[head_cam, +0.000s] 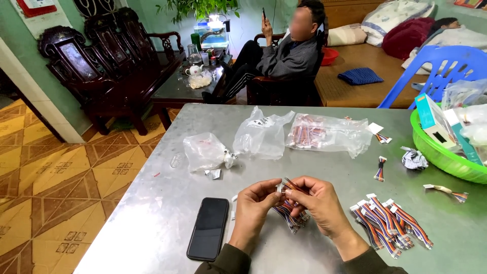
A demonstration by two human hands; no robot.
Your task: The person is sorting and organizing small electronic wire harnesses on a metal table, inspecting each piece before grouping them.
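My left hand (pixel 255 203) and my right hand (pixel 318 202) meet above the grey metal table (pixel 162 203), both pinching a small multicoloured ribbon cable with a white connector (pixel 285 185). Under the hands lies a loose bunch of the same cables (pixel 291 215). To the right of my right hand, a pile of ribbon cables (pixel 390 220) rests on the table. A black phone (pixel 209 228) lies face up left of my left hand.
Several clear plastic bags (pixel 264 134) lie at mid-table, one holding reddish parts (pixel 324 134). A green basket (pixel 441 152) with boxes stands at the right edge. Stray cables (pixel 379 168) and crumpled paper (pixel 414 158) lie nearby. A person sits beyond the table (pixel 289 56); a blue chair (pixel 446 66) stands right.
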